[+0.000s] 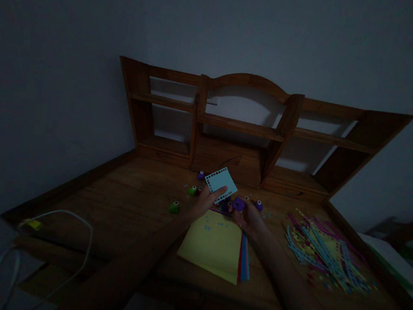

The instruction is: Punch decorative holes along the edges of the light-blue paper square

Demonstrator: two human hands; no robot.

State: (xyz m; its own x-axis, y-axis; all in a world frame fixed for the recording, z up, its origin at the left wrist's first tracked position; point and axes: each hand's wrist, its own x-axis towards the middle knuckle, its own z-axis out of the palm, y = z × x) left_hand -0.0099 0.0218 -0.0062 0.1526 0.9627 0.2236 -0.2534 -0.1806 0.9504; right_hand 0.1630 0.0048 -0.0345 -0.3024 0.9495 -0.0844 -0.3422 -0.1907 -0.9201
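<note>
My left hand [207,198] grips a pale blue paper square [222,182] by its lower edge, thumb on top. Small punched holes run along the square's edges. In my right hand [247,217] is a purple craft punch [238,204], held close to the square's right corner but apart from it. Below both hands lies a stack of coloured sheets, with a yellow sheet [212,248] on top and small blue cut-outs [207,227] scattered over it. Dark shapes between my hands are too dim to make out.
Green punches [174,207] and purple punches [259,205] stand around my hands on the wooden desk [125,201]. To the right is a heap of coloured punched paper strips [325,249]. A wooden shelf unit [242,124] rises behind. A white cable [90,241] loops over the left front edge.
</note>
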